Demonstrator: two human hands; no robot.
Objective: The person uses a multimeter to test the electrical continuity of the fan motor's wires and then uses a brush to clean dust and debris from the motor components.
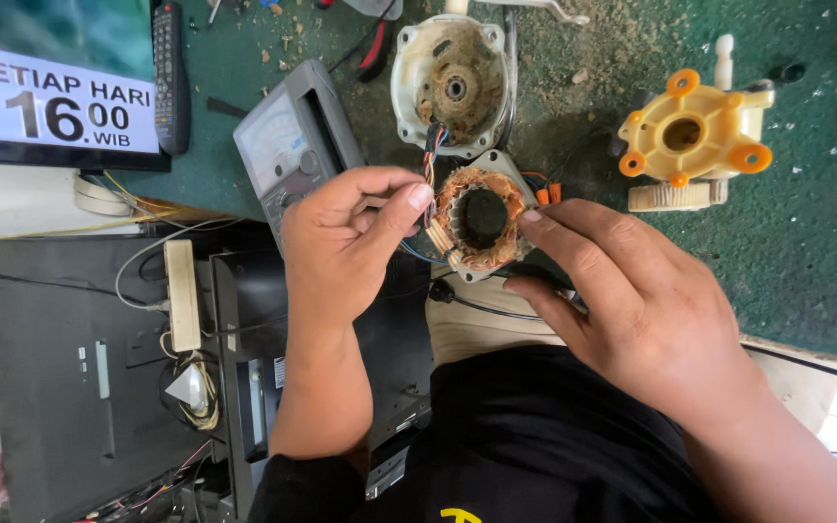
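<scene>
Nearest: black cloth of the person's clothing (pixel 554 436) fills the bottom of the view, with both bare forearms rising out of it.
Right hand (pixel 641 310): fingers spread and curved, forefinger tip pressed on the right rim of a round motor stator with copper-brown windings and a dark hollow centre (pixel 481 218); the lower fingers close around its underside, so the hand cradles it from the right.
Left hand (pixel 351 242): curled in a narrow pinch, thumb and forefinger tips meeting on thin coloured wires (pixel 430 160) at the stator's left edge.
Stator position: held between the two hands, just above the near edge of the green, dusty, felt-like bench surface (pixel 806 252), and just below the white housing.
Stator texture: rough, rust-toned coil wrapping around a pale plastic frame, with a small cream connector block on its lower left.
Stator facing: its open bore faces up at the camera, so its axis runs roughly along the line of sight; the wire bundle leads up and away.
White housing (pixel 452 82): round, cup-shaped plastic shell, grimy brown inside, lying on the bench beyond the stator, joined to it by the wires.
Yellow part (pixel 690 140): cream-yellow plastic body with orange lugs, well apart to the right.
Grey analogue meter (pixel 288 145): boxy, lying just beyond the left hand.
Black remote control (pixel 169 77): long, upper left, beside a lit screen (pixel 50 77).
</scene>
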